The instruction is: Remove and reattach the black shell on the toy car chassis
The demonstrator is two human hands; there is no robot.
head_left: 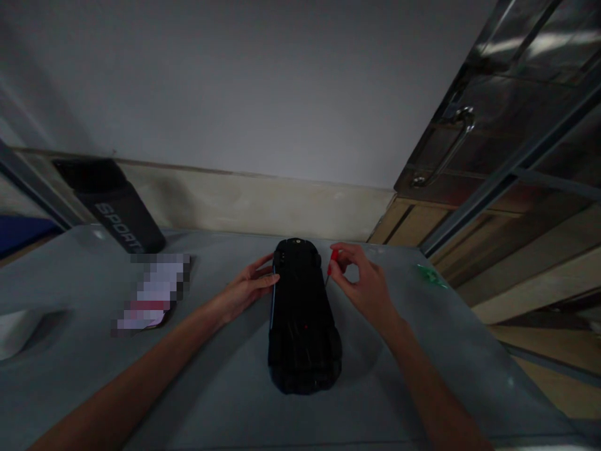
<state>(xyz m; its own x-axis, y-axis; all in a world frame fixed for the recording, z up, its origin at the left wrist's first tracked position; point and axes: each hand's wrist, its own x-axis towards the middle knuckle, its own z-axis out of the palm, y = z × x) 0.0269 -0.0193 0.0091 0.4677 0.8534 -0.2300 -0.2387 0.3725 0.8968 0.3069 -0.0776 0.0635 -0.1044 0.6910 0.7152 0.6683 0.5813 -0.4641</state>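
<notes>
A toy car (303, 307) lies upside down on the grey table, its black underside facing up and a thin strip of blue body showing along its left edge. My left hand (248, 285) grips the car's left side near the far end, thumb over the edge of the underside. Pinched in the fingers of my right hand (359, 275) is a small screwdriver (333, 262) with a red handle. Its thin shaft points down beside the car's right edge; I cannot tell whether the tip touches the car.
A black bottle (115, 207) marked SPORT stands at the back left. Nearer is a blurred-out phone-like object (154, 291), with a white object (17, 332) at the left edge. A green plastic packet (431, 275) lies by the table's (225, 388) right edge. A wall closes off the back.
</notes>
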